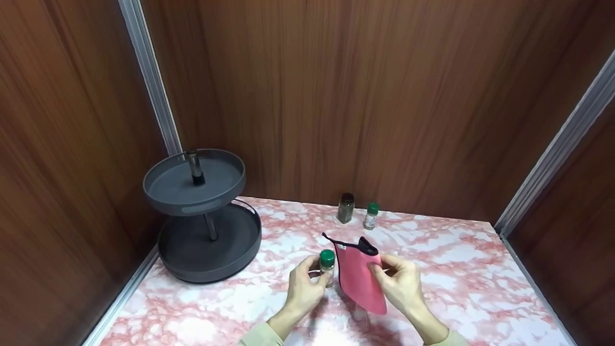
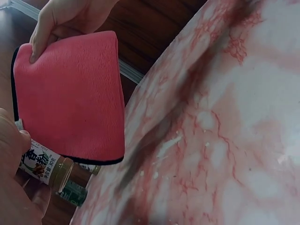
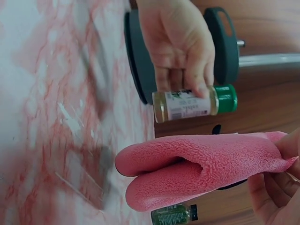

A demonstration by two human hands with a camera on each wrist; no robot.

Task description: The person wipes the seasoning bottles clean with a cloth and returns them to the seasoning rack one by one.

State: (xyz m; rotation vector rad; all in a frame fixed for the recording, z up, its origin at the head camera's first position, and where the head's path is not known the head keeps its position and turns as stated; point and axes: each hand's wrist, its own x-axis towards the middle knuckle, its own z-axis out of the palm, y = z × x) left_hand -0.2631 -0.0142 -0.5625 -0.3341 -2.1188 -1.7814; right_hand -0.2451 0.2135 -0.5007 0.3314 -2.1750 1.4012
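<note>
A small spice jar (image 1: 327,260) with a green cap and a printed label is pinched between the thumb and fingers of my left hand (image 1: 306,284), raised off the table. My right hand (image 1: 401,283) grips the upper edge of a folded pink cloth (image 1: 359,278) with black edging, which hangs down just right of the jar. In the right wrist view the fluffy cloth (image 3: 201,164) shows its fold, and the jar (image 3: 185,104) lies sideways in the picture, label visible. Cloth and jar are close together; the right wrist view shows a gap between them.
At the back of the pink-and-white marbled table (image 1: 202,312) stand a dark-capped jar (image 1: 346,209) and a green-capped jar (image 1: 371,216). A grey two-tier round tray stand (image 1: 209,274) is at the left. Wood-grain panels (image 1: 307,96) enclose the table's back and sides.
</note>
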